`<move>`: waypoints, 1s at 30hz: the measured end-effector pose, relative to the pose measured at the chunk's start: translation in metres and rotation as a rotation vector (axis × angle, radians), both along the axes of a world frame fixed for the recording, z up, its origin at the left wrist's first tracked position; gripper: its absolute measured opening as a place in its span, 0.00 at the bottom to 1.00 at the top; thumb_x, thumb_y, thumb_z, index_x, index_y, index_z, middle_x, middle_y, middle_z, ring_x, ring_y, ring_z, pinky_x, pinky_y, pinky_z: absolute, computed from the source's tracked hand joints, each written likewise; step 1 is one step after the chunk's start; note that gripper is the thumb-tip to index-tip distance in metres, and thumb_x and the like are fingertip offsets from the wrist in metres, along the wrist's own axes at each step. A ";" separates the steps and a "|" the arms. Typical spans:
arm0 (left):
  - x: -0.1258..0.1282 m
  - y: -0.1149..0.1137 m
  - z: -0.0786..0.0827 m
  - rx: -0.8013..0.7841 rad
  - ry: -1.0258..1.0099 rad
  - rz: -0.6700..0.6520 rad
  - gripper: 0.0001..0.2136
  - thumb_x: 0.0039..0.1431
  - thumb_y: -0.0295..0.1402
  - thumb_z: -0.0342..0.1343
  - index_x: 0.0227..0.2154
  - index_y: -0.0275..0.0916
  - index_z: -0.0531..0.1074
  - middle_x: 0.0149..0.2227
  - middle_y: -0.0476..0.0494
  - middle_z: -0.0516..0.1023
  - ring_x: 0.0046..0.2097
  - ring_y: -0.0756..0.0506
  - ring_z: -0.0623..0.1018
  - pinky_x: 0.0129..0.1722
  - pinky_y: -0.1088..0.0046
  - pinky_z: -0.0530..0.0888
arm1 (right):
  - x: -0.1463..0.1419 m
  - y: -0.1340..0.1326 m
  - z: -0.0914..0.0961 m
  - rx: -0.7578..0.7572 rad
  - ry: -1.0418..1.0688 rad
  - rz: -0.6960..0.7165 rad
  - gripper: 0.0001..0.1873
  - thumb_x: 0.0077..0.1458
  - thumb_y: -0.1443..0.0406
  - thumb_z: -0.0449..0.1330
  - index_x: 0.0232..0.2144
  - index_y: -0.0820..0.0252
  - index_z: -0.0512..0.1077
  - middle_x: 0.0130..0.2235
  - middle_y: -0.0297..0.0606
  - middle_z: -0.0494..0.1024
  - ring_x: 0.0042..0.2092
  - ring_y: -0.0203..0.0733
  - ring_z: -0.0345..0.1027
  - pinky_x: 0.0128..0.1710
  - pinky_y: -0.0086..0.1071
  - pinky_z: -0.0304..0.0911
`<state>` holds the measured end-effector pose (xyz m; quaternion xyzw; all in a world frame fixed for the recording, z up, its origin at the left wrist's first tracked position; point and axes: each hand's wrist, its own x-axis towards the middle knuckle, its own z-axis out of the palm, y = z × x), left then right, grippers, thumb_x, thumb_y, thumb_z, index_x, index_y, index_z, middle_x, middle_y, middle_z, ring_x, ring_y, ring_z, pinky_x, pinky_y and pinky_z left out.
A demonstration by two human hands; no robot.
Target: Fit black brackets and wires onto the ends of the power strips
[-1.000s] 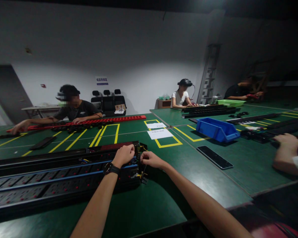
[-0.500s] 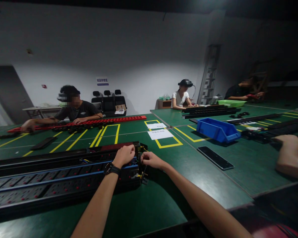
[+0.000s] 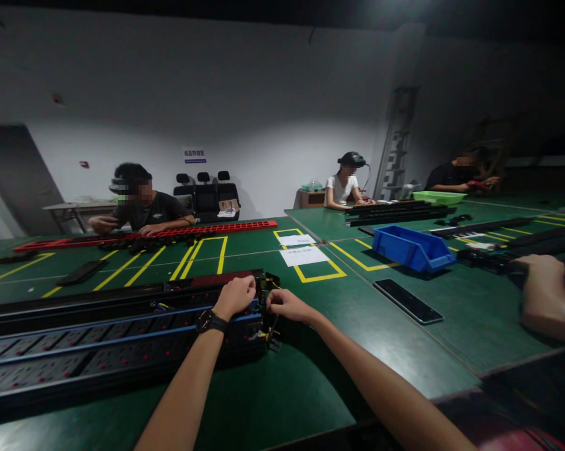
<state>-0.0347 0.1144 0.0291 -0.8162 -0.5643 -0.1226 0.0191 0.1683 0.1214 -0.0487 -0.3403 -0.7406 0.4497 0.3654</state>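
Wall sign [image 3: 195, 152] reading "成品存放区", papers [image 3: 304, 257] with blurred print

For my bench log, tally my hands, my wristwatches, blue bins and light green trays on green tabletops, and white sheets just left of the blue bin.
Hands: 2 (left hand, right hand)
Wristwatch: 1
Blue bin: 1
Light green tray: 1
White sheets: 2
Total: 7

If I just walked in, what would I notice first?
Probably the bright blue bin on the green table, right of the middle, with a phone in front. Then the long red frame, farther back on the left. Up close, the left hand is on long black strips, the right hand at their end.
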 end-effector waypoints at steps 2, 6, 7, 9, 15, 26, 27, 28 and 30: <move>0.000 0.000 0.000 0.000 -0.004 -0.002 0.11 0.63 0.30 0.47 0.39 0.44 0.75 0.37 0.41 0.82 0.40 0.42 0.81 0.39 0.71 0.70 | 0.000 0.000 0.000 0.006 0.003 0.002 0.04 0.45 0.70 0.60 0.28 0.60 0.71 0.30 0.31 0.74 0.33 0.36 0.66 0.35 0.28 0.62; -0.001 0.001 -0.001 -0.001 -0.013 -0.007 0.11 0.63 0.30 0.47 0.39 0.45 0.75 0.37 0.42 0.82 0.40 0.42 0.80 0.39 0.71 0.70 | 0.001 0.000 -0.002 -0.015 0.022 0.012 0.05 0.45 0.69 0.60 0.29 0.60 0.71 0.31 0.32 0.74 0.33 0.36 0.67 0.35 0.29 0.62; -0.001 0.002 -0.002 0.003 -0.012 -0.009 0.11 0.63 0.30 0.47 0.39 0.45 0.75 0.37 0.42 0.82 0.40 0.42 0.80 0.39 0.71 0.70 | 0.001 0.000 -0.002 -0.016 0.024 0.012 0.05 0.45 0.69 0.60 0.30 0.60 0.71 0.31 0.32 0.75 0.33 0.37 0.67 0.35 0.29 0.62; -0.001 0.003 -0.003 0.011 -0.010 -0.015 0.11 0.63 0.30 0.46 0.39 0.45 0.75 0.37 0.42 0.82 0.40 0.42 0.80 0.39 0.71 0.70 | 0.001 -0.001 -0.002 -0.016 0.026 0.013 0.06 0.45 0.69 0.60 0.30 0.60 0.71 0.31 0.32 0.75 0.33 0.37 0.67 0.35 0.29 0.62; -0.002 0.001 -0.002 0.011 -0.008 -0.020 0.11 0.63 0.30 0.46 0.39 0.45 0.74 0.37 0.42 0.81 0.40 0.42 0.80 0.38 0.71 0.70 | 0.004 -0.002 0.007 -0.007 -0.020 0.006 0.05 0.46 0.67 0.61 0.30 0.61 0.73 0.31 0.33 0.75 0.33 0.37 0.67 0.35 0.30 0.62; -0.002 0.001 -0.002 0.000 -0.035 -0.022 0.10 0.63 0.31 0.47 0.38 0.44 0.74 0.36 0.43 0.81 0.39 0.42 0.80 0.37 0.72 0.70 | 0.039 -0.025 0.067 -0.032 -0.125 0.150 0.19 0.52 0.52 0.67 0.33 0.64 0.78 0.29 0.33 0.74 0.30 0.34 0.63 0.32 0.29 0.57; -0.002 0.002 -0.002 0.000 -0.036 -0.023 0.10 0.63 0.31 0.47 0.38 0.44 0.74 0.36 0.43 0.81 0.38 0.42 0.80 0.37 0.72 0.69 | 0.039 -0.027 0.068 -0.049 -0.157 0.214 0.19 0.51 0.53 0.68 0.35 0.64 0.79 0.30 0.33 0.75 0.31 0.34 0.63 0.33 0.29 0.58; -0.002 0.002 -0.002 0.001 -0.037 -0.024 0.10 0.63 0.31 0.47 0.38 0.44 0.74 0.36 0.43 0.81 0.38 0.42 0.80 0.37 0.72 0.69 | 0.039 -0.028 0.068 -0.063 -0.192 0.264 0.20 0.50 0.54 0.69 0.38 0.63 0.80 0.30 0.33 0.76 0.30 0.33 0.63 0.32 0.28 0.57; -0.002 0.003 -0.002 0.002 -0.039 -0.031 0.10 0.63 0.31 0.47 0.38 0.44 0.74 0.36 0.43 0.81 0.38 0.42 0.80 0.36 0.72 0.69 | 0.037 -0.028 0.065 -0.087 -0.256 0.329 0.22 0.48 0.55 0.71 0.43 0.62 0.80 0.29 0.30 0.75 0.28 0.32 0.60 0.29 0.27 0.55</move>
